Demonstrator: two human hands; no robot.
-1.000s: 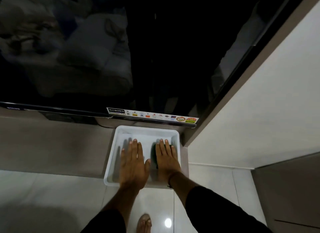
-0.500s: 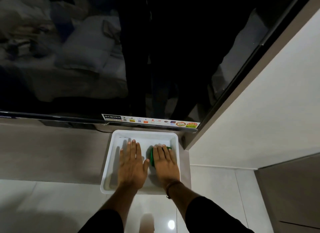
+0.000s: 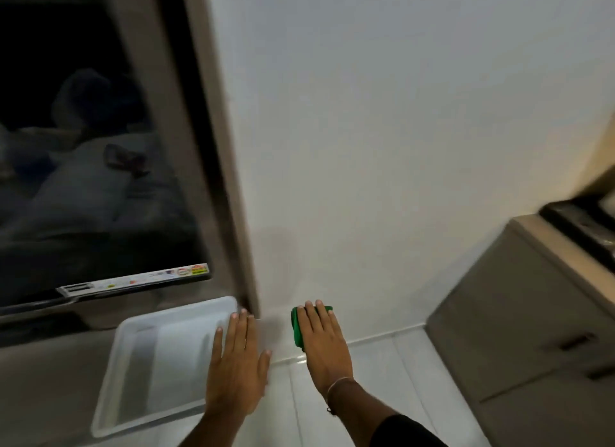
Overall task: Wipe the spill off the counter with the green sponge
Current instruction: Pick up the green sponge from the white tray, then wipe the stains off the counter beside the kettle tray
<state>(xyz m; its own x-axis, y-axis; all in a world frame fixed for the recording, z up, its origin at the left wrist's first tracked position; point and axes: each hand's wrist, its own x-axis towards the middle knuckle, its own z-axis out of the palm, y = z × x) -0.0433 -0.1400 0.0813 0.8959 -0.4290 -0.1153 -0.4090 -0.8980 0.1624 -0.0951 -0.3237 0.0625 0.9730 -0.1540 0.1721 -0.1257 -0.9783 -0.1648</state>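
Observation:
The green sponge (image 3: 297, 327) sits under the palm and fingers of my right hand (image 3: 324, 343), with only its left edge and top corner showing. That hand holds it in the air to the right of the white tray (image 3: 114, 376), in front of the white wall. My left hand (image 3: 238, 363) is flat with its fingers apart over the tray's right edge and holds nothing. No spill shows in this blurred frame.
A dark TV screen (image 3: 83, 180) with a sticker strip hangs above the tray on the left. A grey cabinet with a counter top (image 3: 519, 313) stands at the right, with a dark object at its far end. White floor tiles (image 3: 382, 380) lie below my arms.
My right hand has come out of the tray with the sponge and moved right, in front of the wall. The view has swung right, and the cabinet has come into view.

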